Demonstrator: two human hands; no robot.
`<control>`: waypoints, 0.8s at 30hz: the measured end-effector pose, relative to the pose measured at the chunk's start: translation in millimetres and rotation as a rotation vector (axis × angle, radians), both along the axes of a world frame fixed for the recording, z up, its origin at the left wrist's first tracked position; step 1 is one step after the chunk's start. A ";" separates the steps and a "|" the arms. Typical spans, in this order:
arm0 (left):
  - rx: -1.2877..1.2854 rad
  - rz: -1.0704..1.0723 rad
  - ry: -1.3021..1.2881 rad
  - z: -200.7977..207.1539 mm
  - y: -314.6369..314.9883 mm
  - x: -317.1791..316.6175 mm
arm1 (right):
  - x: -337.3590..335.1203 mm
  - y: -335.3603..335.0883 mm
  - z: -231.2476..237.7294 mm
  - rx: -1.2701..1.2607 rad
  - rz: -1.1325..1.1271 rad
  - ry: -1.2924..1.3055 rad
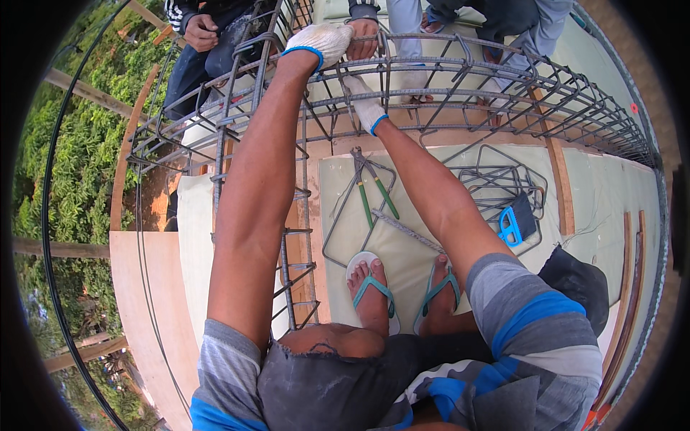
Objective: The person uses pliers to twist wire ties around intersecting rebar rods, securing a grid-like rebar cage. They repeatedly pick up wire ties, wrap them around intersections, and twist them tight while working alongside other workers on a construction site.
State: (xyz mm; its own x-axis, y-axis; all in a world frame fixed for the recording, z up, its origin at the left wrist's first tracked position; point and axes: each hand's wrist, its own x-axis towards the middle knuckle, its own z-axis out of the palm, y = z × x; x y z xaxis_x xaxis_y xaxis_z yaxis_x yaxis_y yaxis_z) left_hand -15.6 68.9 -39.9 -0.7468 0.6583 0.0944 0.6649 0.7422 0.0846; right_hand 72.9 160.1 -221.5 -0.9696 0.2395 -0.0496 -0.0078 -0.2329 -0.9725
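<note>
While the rebar cage [460,66] spans the floor ahead of the wearer, both gloved hands are near its left end. Left hand [325,44] sits over the top bars, fingers curled, tips hidden; can't tell if gripping. Right hand [365,106] is lower among the bars, fingers partly masked; grip unclear too. Progress, my read: long bars and rings mostly assembled, left-end joints likely open; ties too small to confirm. Co-worker's hand [362,39] at the cage top, beside left glove. Near side of cage: green-handled pliers [386,197], loose rings [496,176] unfitted.
</note>
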 end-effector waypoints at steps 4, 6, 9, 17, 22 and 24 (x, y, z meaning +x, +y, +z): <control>0.011 0.027 -0.023 7.2 1.0 7.6 | -10.4 0.9 -13.9 0.015 -0.044 0.014; 0.032 0.042 -0.045 12.9 3.9 15.3 | -18.6 8.3 -23.4 0.006 -0.042 -0.013; 0.061 0.071 -0.070 16.8 4.5 22.0 | -23.3 8.2 -31.8 -0.056 -0.091 0.015; 0.010 0.187 -0.040 9.7 -1.9 10.1 | -13.0 -3.7 -11.2 0.111 -0.080 -0.024; 0.028 0.109 -0.090 26.9 3.9 33.4 | -10.4 6.7 -8.0 0.043 -0.088 -0.089; 0.009 0.106 -0.089 28.4 2.3 34.3 | -9.1 6.1 -6.4 0.074 -0.080 -0.073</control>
